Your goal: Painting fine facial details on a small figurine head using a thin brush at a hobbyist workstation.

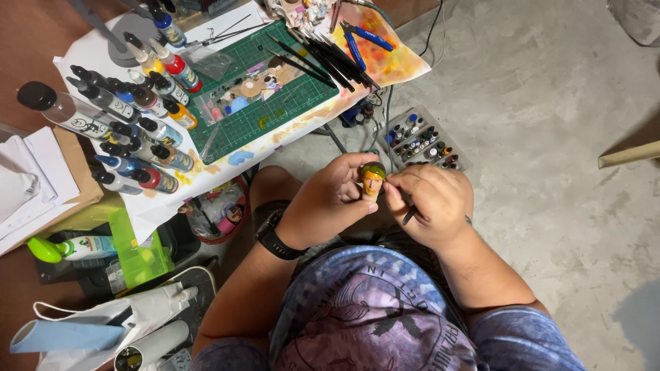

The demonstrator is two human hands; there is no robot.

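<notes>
My left hand (328,200) holds a small painted figure head (373,180) with an orange face and green hair, pinched between thumb and fingers. A black watch sits on that wrist. My right hand (432,203) grips a thin dark paintbrush (410,216), its tip at the right side of the figure head. Both hands hover over my lap, above the grey floor and just off the table's edge.
A green cutting mat (275,103) lies on the paper-covered table with several black brushes (323,58) and blue pliers (364,36). Several paint dropper bottles (137,130) stand at the left. A clear tray of small paint pots (421,139) rests on the floor.
</notes>
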